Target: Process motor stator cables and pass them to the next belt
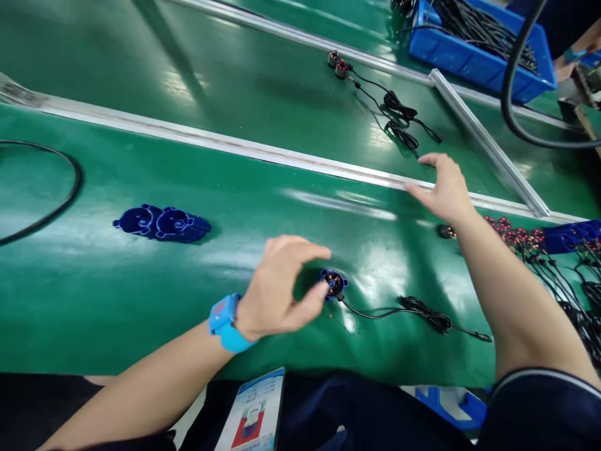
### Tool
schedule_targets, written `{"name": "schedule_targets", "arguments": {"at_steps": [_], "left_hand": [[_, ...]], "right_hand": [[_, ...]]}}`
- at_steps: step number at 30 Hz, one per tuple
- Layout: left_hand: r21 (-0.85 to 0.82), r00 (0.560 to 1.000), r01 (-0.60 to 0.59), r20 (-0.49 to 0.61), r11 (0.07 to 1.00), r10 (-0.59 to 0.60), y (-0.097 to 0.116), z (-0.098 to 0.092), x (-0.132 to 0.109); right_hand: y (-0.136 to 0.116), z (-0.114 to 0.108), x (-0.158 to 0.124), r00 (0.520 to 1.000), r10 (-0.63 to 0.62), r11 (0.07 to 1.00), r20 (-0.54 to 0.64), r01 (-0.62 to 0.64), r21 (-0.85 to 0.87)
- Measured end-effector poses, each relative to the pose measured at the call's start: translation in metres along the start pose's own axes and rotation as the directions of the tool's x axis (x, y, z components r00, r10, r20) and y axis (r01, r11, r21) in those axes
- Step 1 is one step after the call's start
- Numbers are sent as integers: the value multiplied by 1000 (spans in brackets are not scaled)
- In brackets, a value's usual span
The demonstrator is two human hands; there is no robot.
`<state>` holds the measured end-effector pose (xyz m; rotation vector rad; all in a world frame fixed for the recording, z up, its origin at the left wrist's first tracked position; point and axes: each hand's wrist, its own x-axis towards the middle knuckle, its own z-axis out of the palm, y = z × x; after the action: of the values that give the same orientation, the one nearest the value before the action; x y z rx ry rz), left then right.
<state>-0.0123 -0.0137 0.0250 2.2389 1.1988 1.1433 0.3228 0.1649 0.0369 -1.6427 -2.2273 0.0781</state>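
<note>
One bare left hand (275,285), fingers and thumb apart, is hovering at a round blue plastic housing with copper windings (337,287) lying on the green tabletop (117,300); the right hand (447,193), fingers parted, is hovering near a long silver metal rail (282,155).

I see the left hand (282,285) curved with its grasp parted at a blue-rimmed coil part (332,285), towards the front edge of the green bench (117,300); I can't tell whether they touch. The part's black cable (425,313) trails rightward along that edge. I have the right hand (446,191) spread above the metal rail (282,152), farther from the front edge, holding nothing.
</note>
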Motion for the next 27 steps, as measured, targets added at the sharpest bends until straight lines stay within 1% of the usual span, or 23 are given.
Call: {"name": "schedule_targets", "arguments": {"at_steps": [1,3,4,6,9,12,14,16,18,19,21,22,24,27], "left_hand": [[-26,993,96,-69,995,-97,-9,-1,4],[-55,953,252,-156,966,-258,-29,2,10],[-81,930,317,-169,945,-326,-38,5,12],[-146,897,401,-140,904,-420,-53,14,16],[-170,887,443,-57,880,-457,-60,21,19],[-143,887,456,-15,879,-462,-57,19,22],[-127,884,465,5,876,-468,-55,16,23],[-113,883,468,19,877,-469,-53,15,24],[-102,886,463,19,881,-463,-54,14,24],[-95,889,457,15,885,-457,-54,15,24],[-81,895,445,8,892,-446,-55,15,24],[-77,898,439,7,895,-440,-55,16,24],[-72,900,435,14,898,-435,-55,16,23],[-69,905,425,12,903,-425,-55,17,22]], "right_hand": [[17,7,22,998,58,995,7,-58,-80],[41,21,59,981,195,961,-7,-192,-199],[49,26,75,967,254,939,-14,-250,-235],[60,34,103,940,342,901,3,-327,-284],[71,38,139,920,386,877,73,-342,-336],[81,41,170,920,377,883,108,-322,-341],[90,44,186,913,391,883,120,-335,-328],[101,50,195,893,431,878,128,-382,-289],[115,56,196,877,470,869,102,-440,-224],[121,58,195,880,470,872,73,-450,-193],[128,61,189,902,432,891,-4,-428,-151],[129,60,185,910,413,899,-35,-413,-148],[122,55,177,916,398,903,-48,-401,-153],[99,42,165,920,389,906,-43,-390,-166]]}}
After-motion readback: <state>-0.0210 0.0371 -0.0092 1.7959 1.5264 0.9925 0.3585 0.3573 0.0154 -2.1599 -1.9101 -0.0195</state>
